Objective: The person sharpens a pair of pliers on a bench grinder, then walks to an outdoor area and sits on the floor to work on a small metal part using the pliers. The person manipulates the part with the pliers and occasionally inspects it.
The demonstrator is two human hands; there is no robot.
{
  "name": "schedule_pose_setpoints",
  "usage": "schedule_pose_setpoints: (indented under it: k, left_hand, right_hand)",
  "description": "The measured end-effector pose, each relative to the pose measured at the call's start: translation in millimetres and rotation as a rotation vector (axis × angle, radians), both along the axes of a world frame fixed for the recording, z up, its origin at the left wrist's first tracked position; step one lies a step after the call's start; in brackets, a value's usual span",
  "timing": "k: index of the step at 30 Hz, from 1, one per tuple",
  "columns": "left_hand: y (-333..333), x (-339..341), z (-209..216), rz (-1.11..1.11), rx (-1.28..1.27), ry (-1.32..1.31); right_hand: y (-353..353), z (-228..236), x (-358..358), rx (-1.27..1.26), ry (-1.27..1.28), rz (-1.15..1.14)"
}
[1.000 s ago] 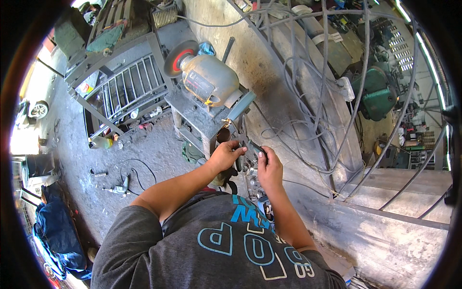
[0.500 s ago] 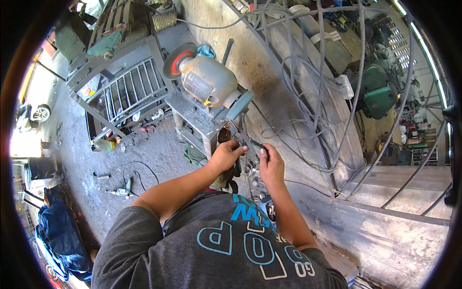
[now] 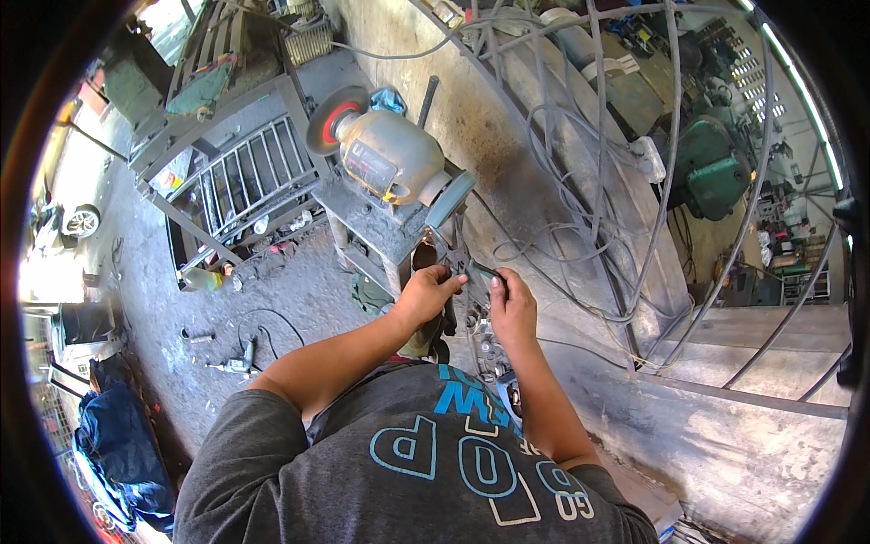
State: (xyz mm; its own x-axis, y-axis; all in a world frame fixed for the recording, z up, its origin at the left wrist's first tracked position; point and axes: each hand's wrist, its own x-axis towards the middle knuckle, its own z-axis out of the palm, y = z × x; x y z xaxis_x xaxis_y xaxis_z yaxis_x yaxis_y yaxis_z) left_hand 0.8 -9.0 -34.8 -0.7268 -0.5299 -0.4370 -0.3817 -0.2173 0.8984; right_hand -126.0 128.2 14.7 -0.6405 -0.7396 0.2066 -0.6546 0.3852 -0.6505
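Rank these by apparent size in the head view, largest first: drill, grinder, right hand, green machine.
1. Grinder
2. Green machine, partly hidden
3. Right hand, though nearer the camera
4. Drill

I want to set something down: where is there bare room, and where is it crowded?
Bare floor shows between the barred rack and the power tool, left of the grinder stand. Crowded: around the left hand, right hand and grinder; among the tangled cables farther right.
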Motion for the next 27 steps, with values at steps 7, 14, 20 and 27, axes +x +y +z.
schedule_pose_setpoints:
  k: [7,14,20,27]
  left_hand:
    - [1.8,-0.7,6.6,0.021,0.017,-0.005]
    - [2.8,-0.5,17.5,0.026,0.018,-0.008]
    - [5.1,0.7,30.1,0.054,0.025,0.012]
    - [4.4,2.0,43.8,0.048,0.021,-0.024]
  right_hand:
    - [-0.5,-3.1,-2.6,-0.001,-0.001,-0.014]
    - [0.2,-6.5,-5.3,0.000,-0.016,-0.020]
    - [0.6,-7.8,-7.1,0.021,-0.045,-0.033]
    - [0.8,-6.7,-6.5,0.011,-0.047,-0.032]
